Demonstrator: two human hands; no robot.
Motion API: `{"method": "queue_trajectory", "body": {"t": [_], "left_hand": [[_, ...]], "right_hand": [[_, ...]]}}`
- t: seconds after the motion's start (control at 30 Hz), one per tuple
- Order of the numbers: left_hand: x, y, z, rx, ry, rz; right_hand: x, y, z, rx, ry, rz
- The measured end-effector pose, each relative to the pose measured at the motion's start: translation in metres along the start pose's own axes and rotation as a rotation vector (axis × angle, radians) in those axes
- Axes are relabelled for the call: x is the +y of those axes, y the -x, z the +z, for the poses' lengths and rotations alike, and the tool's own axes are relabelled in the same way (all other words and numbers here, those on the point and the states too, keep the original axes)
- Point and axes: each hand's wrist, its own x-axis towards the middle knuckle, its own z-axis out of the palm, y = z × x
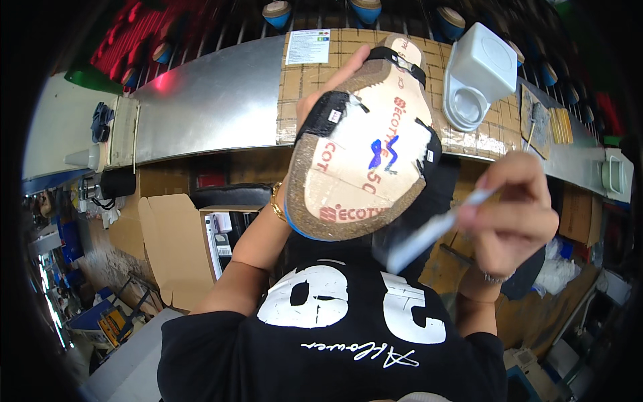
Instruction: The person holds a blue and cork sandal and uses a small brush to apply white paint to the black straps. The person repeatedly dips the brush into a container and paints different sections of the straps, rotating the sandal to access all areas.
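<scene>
Your left hand (320,94) grasping a brown-rimmed beige sole (362,157) with black straps (318,124), your right hand (514,211) pinching a slender white tool (425,236), blurred

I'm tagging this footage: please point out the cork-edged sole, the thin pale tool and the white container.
Cork-edged sole (362,157): head view, middle of its pale underside.
Thin pale tool (427,236): head view, its motion-blurred middle.
White container (486,70): head view, its boxy body.
</scene>
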Motion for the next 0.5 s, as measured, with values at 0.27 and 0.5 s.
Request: {"method": "queue_trajectory", "body": {"t": [0.27,0.5], "left_hand": [[0.014,0.010,0.007,-0.075,0.024,-0.093],[0.019,0.025,-0.003,0.080,-0.021,-0.232]], "right_hand": [[0.008,0.005,-0.007,0.012,0.173,0.185],[0.026,0.024,-0.034,0.036,-0.304,0.165]]}}
